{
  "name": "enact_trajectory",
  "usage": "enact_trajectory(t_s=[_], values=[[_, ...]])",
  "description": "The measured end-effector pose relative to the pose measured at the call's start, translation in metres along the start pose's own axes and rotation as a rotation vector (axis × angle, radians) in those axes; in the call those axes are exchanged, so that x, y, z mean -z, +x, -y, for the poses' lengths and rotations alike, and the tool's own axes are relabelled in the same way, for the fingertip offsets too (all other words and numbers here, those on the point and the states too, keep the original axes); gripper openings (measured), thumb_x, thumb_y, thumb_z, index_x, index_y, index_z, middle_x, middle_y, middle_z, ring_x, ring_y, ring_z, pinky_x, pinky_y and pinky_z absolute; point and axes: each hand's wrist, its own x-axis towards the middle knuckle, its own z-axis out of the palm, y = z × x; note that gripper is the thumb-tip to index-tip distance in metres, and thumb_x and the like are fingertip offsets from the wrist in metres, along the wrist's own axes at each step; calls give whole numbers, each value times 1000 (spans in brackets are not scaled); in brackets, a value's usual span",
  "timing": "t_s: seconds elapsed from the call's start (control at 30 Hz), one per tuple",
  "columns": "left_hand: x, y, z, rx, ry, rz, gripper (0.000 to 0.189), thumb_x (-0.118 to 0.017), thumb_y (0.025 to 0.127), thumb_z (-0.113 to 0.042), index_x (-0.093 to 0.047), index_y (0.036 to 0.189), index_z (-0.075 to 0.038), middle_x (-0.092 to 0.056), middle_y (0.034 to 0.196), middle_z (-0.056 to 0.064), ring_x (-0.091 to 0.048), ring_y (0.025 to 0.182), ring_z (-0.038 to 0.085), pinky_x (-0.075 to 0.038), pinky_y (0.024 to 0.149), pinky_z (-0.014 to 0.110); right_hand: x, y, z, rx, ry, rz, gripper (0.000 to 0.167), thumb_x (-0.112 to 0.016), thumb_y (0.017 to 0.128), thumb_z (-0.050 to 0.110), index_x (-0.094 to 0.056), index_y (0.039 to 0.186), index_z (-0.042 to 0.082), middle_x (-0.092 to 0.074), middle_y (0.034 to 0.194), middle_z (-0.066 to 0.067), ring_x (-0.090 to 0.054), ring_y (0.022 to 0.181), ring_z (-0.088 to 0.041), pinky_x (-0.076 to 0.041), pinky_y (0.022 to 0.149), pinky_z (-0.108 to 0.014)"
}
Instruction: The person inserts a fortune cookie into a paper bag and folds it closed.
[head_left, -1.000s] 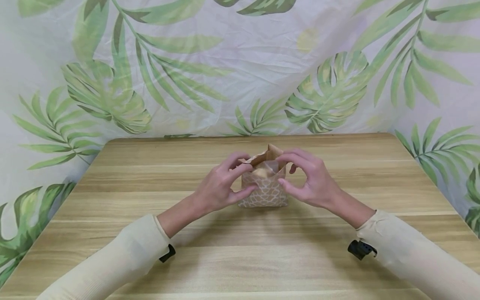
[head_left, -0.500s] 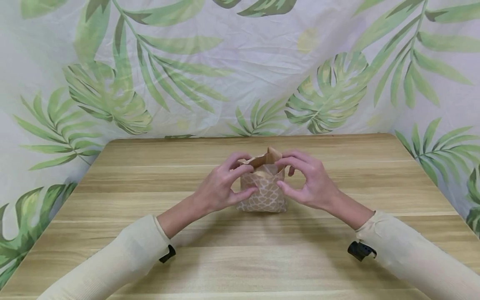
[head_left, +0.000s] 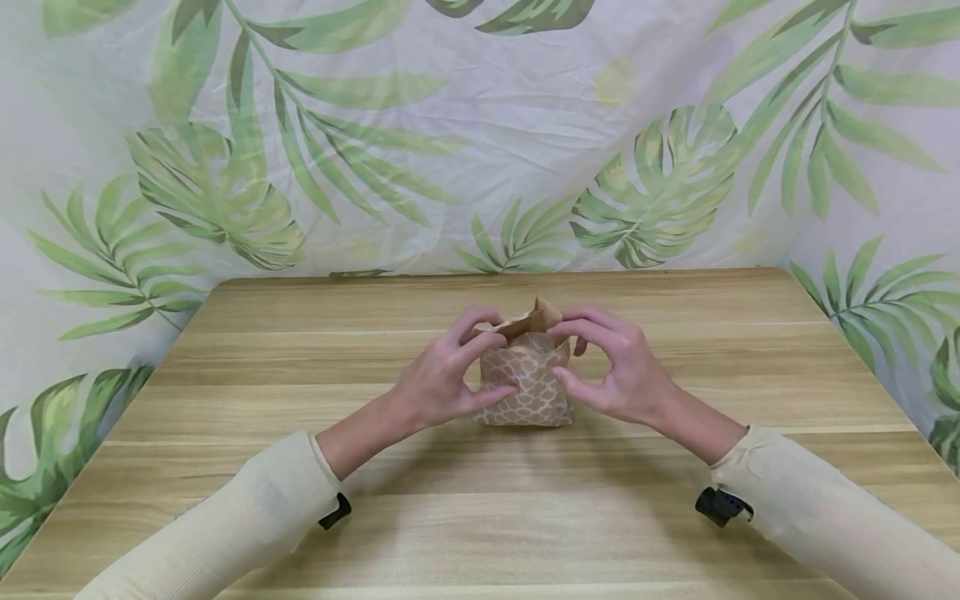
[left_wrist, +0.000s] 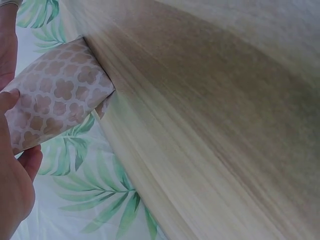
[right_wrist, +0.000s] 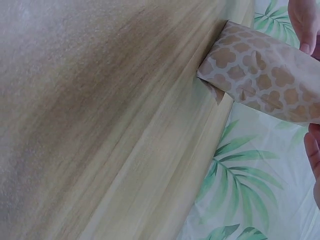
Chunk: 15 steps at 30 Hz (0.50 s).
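Note:
A small brown paper bag (head_left: 528,387) with a white lattice pattern stands on the wooden table, its mouth open at the top. Something pale shows just inside the mouth; its kind cannot be made out. My left hand (head_left: 450,367) holds the bag's left side, thumb on the front and fingers at the rim. On the other side, my right hand (head_left: 622,362) pinches the right edge between thumb and fingers. The left wrist view shows the bag (left_wrist: 65,92) resting on its base, and part of my left hand (left_wrist: 17,185). Some fingertips are hidden behind the paper.
The wooden table (head_left: 480,517) has its far edge a little beyond the bag. Behind it hangs a white cloth (head_left: 517,142) printed with green leaves. A black wrist device (head_left: 722,506) shows under the right sleeve.
The bag has shifted slightly toward me and its rim has come lower, so less of the pale content shows. Both hands keep their hold and have barely moved.

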Motion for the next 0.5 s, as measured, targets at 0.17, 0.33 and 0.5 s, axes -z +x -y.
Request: enact_trajectory(t_s=[0.17,0.33,0.5], values=[[1,1,-2,-17,2,-3,53,-96,71,-12,-59,109,-3,-52,124,19,-74,91,30,-63,80,34,1,2,1,28,-14,-3,37,-74,78,13,-71,110,-4,-70,111,-17,-64,84,-20,-55,64,-32],[2,1,-2,-29,25,-4,54,-97,71,-13,-60,109,-4,-53,124,19,-74,90,30,-62,80,33,1,2,2,49,-25,5,40,-75,77,14,-70,113,-4,-68,115,-20,-65,85,-21,-56,62,-35],[3,1,-4,-31,36,-2,55,-97,70,-14,-60,109,-3,-52,123,18,-74,90,29,-62,80,32,1,2,4,59,-38,-12,36,-74,77,12,-70,108,-4,-68,113,-20,-65,84,-22,-55,63,-32]])
